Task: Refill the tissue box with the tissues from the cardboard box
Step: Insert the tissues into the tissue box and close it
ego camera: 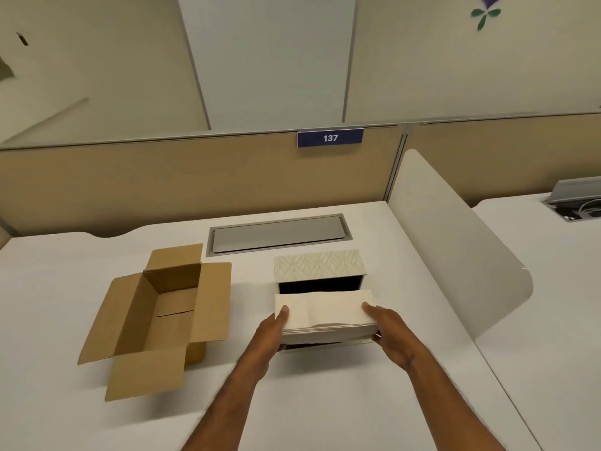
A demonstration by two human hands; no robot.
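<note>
A stack of cream tissues [325,312] is held between both hands just in front of the tissue box. My left hand [271,330] grips the stack's left end, thumb on top. My right hand [388,327] grips its right end. The tissue box [320,264] has a pale leaf pattern and lies with its dark open side facing me; the stack's far edge sits at that opening. The brown cardboard box [162,307] stands to the left on the white desk, flaps spread open, and its inside looks empty.
A grey cable-tray lid [276,236] is set into the desk behind both boxes. A curved white divider [455,255] rises on the right, with another desk beyond it. A tan partition with a blue sign "137" [330,137] closes the back.
</note>
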